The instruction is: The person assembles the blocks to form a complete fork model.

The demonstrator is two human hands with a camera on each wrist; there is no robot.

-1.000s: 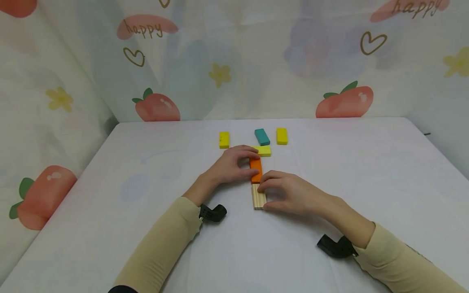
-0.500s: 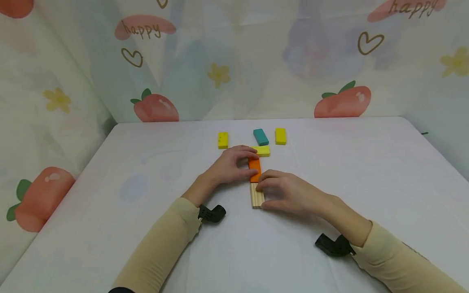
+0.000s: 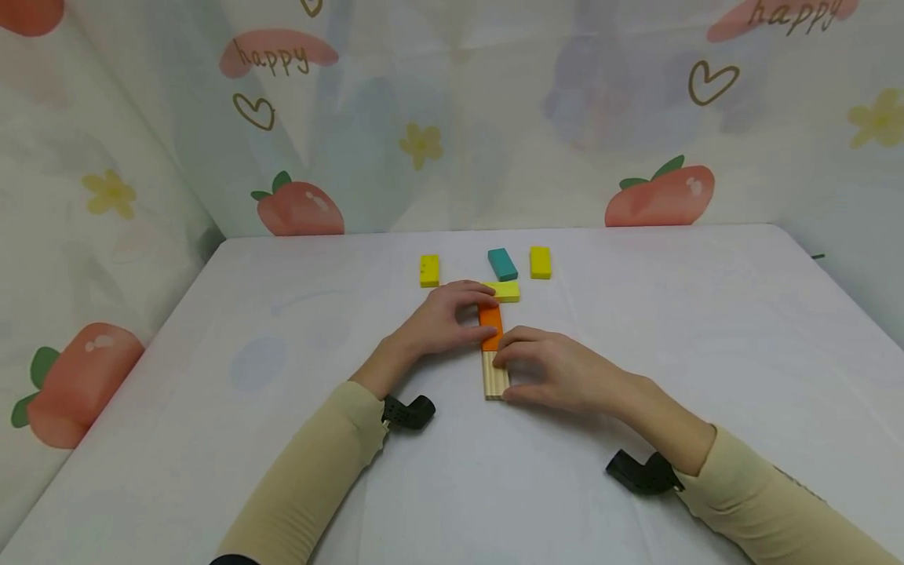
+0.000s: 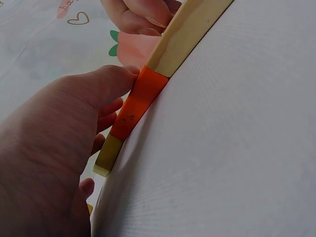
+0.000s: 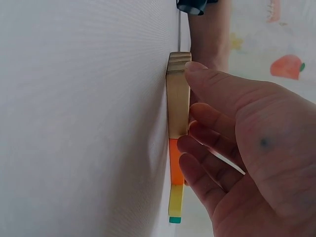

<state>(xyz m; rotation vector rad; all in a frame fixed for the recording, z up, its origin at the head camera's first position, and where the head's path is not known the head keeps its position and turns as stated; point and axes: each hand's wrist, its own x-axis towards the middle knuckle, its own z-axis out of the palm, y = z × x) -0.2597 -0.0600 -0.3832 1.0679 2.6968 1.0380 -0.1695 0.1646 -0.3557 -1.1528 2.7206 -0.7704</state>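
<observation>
Touching the orange block, the left hand rests with its fingers loosely bent and its thumb well apart from them. The right hand touches the wooden block in a similar curve, thumb by the near end and fingertips towards the orange one. Both hands are about half spread; whether either truly grips its block cannot be told.

Only the head view gives the whole layout on the white cloth: a crosswise yellow block at the far end of the row, a slanted teal block behind it, and the left yellow piece and right yellow piece well apart on either side. The left wrist view alone brings out small dark marks on the orange side, and shows orange meeting yellow, a join the fingers cover from above. The right wrist view adds the banded grain on the wooden block's near end.

The orange block is smooth and bright, lying flat between the wooden and yellow ones; the wooden block is pale and unpainted, with stripes running along its top
</observation>
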